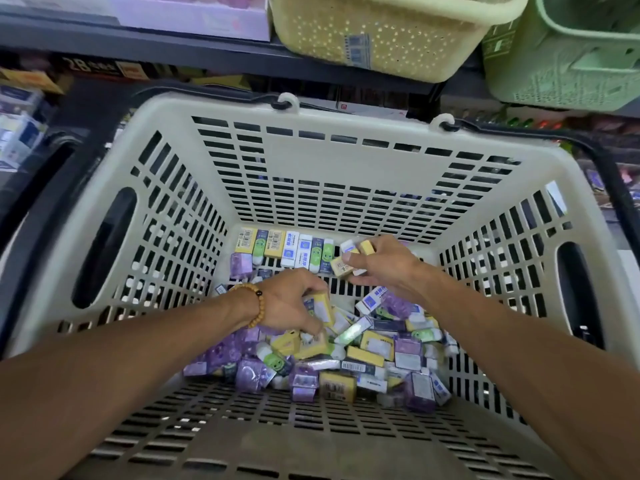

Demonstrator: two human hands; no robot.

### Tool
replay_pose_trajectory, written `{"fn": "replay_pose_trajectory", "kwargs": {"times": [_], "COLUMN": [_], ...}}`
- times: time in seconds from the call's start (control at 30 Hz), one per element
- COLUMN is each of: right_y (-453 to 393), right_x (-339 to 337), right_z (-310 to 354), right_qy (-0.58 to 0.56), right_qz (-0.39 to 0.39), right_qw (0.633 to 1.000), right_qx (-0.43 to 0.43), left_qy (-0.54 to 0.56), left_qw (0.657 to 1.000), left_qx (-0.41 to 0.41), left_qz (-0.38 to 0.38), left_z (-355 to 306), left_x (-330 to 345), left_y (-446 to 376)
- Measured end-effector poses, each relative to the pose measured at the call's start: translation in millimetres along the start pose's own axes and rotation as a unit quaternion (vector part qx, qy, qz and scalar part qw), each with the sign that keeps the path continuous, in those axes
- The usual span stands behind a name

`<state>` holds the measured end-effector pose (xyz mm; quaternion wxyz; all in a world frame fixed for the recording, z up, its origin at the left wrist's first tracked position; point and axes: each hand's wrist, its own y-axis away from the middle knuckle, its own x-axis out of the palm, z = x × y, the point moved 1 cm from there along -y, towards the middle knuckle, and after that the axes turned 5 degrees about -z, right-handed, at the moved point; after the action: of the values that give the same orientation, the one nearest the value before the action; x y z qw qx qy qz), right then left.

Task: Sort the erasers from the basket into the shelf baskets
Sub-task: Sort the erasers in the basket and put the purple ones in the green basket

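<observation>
A big cream shopping basket (332, 157) with slotted walls fills the view. On its floor lies a heap of erasers (374, 362) in yellow, purple, white and green wrappers. A short row of erasers (287, 249) stands against the far wall. My left hand (287, 299), with a bead bracelet at the wrist, reaches into the heap and grips a yellow eraser (323, 306). Further back, my right hand (384, 265) holds a few yellow erasers (341, 265) in its curled fingers.
On the shelf above stand a pale yellow perforated basket (391, 36) and, to its right, a pale green basket (568, 53). A white box (194, 12) sits at the upper left. Black basket handles (609, 168) hang down both sides. Lower shelves hold boxed goods.
</observation>
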<state>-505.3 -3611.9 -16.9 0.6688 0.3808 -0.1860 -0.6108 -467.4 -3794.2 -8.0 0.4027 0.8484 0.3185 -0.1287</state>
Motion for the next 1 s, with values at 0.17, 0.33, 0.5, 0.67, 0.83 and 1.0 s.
{"fn": "replay_pose_trajectory", "kwargs": {"times": [0.17,0.33,0.5,0.67,0.83,1.0], "right_y": [0,1,5,4,3,4], "right_x": [4,0,2,-1,-4,-19], "right_z": [1,1,-1,-4,-10,4], "right_qy": [0.145,0.228,0.130,0.010,0.034,0.168], "right_qz": [-0.073,-0.093,-0.050,-0.081,-0.101,-0.159], "right_qw": [0.983,0.965,0.990,0.996,0.993,0.967], "right_qx": [-0.089,-0.094,-0.033,-0.031,-0.057,-0.105], "left_qy": [0.026,0.010,0.020,0.055,0.078,0.099], "left_qw": [0.998,0.995,0.993,0.992,0.990,0.987], "left_qx": [-0.047,-0.082,-0.084,-0.085,-0.086,-0.092], "left_qz": [-0.015,-0.048,-0.084,-0.073,-0.075,-0.087], "left_z": [10,15,18,18,20,22], "left_x": [1,-3,-8,-11,-12,-12], "left_y": [-8,-9,-7,-7,-8,-12]}}
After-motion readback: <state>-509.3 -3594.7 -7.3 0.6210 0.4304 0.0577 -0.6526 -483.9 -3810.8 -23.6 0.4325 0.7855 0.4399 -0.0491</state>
